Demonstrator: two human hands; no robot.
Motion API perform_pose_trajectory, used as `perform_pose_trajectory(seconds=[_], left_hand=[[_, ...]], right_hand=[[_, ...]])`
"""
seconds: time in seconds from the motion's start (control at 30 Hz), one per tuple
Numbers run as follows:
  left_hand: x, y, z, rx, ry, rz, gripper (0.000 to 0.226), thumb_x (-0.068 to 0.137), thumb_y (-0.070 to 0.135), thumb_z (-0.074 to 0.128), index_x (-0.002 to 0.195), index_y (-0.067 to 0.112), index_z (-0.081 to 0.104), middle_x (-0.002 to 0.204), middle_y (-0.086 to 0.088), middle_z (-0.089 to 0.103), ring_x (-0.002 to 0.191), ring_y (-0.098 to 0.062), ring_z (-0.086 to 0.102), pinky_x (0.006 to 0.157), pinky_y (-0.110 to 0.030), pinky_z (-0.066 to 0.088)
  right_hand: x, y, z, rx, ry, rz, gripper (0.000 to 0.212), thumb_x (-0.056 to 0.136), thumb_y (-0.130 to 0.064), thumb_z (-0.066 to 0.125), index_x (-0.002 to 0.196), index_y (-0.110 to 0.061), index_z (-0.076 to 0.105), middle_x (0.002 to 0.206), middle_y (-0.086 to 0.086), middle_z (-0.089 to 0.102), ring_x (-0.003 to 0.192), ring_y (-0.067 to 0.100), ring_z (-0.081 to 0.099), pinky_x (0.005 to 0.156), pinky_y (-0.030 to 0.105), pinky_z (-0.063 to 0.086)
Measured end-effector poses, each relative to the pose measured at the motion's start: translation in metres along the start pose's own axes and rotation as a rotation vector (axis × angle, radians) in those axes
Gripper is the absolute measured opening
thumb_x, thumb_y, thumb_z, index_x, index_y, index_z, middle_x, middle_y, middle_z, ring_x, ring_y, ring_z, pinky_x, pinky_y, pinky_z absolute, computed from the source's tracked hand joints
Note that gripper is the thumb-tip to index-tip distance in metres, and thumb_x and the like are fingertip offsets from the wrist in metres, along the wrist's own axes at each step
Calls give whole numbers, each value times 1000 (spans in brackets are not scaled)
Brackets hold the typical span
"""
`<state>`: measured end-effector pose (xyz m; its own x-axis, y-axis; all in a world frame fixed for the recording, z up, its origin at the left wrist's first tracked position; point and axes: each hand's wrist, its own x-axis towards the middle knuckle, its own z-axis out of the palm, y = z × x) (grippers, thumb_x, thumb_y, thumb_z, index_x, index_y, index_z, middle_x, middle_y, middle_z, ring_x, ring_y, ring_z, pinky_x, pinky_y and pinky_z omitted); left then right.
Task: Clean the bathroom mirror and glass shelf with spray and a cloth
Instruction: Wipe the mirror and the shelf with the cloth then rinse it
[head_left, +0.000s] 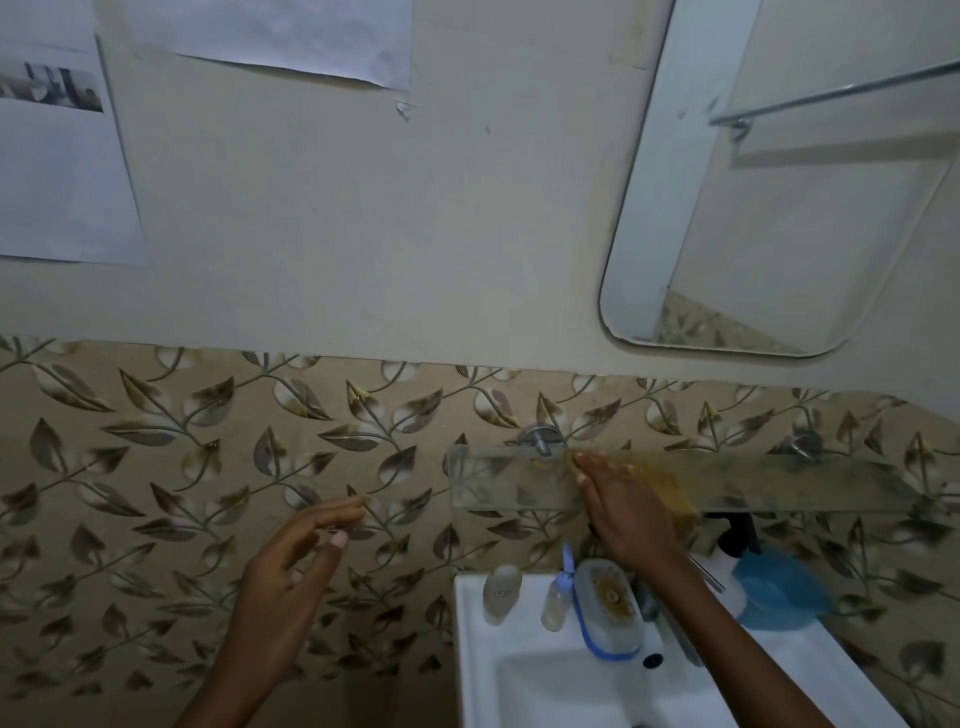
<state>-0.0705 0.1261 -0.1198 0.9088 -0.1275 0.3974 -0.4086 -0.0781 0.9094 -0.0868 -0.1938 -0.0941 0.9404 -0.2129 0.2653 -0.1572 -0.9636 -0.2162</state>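
Observation:
A clear glass shelf (498, 478) juts from the leaf-patterned tile wall on two metal brackets. My right hand (618, 499) lies flat on its left half, pressing a yellowish cloth (667, 486) against the glass; most of the cloth shows blurred through the shelf beside my fingers. My left hand (301, 551) hovers left of the shelf with fingers spread and nothing in it. The rounded mirror (769, 218) hangs on the wall at upper right. A spray bottle with a black trigger and blue liquid (763, 571) stands on the sink's back edge under the shelf.
A white sink (540, 680) sits below, with a small pale bottle, a blue-capped bottle, a soap dish (608, 608) and the tap on its rim. Paper sheets (62, 166) are taped to the wall at upper left.

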Motion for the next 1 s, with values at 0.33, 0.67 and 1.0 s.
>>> perform_pose_trajectory(seconds=[0.33, 0.67, 1.0], left_hand=[[-8, 3, 8, -1, -27, 25, 24, 89, 15, 59, 89, 37, 69, 111, 20, 66, 109, 3, 55, 90, -27, 41], [-13, 12, 4, -54, -5, -3, 40, 89, 4, 52, 79, 39, 70, 109, 22, 66, 107, 6, 55, 88, -24, 41], [-13, 2, 1, -61, 9, -35, 32, 89, 5, 52, 87, 31, 70, 111, 18, 66, 108, 3, 56, 90, -24, 45]], right_hand=[[29, -20, 2, 92, -59, 79, 43, 101, -25, 27, 140, -11, 38, 150, 9, 37, 140, 22, 31, 114, 36, 22], [26, -95, 19, 76, -41, -8, 42, 101, -22, 27, 139, -9, 38, 147, 11, 39, 138, 25, 31, 113, 36, 23], [7, -117, 23, 94, -148, -361, 43, 101, -26, 29, 143, -15, 33, 153, 3, 31, 144, 16, 21, 116, 30, 11]])
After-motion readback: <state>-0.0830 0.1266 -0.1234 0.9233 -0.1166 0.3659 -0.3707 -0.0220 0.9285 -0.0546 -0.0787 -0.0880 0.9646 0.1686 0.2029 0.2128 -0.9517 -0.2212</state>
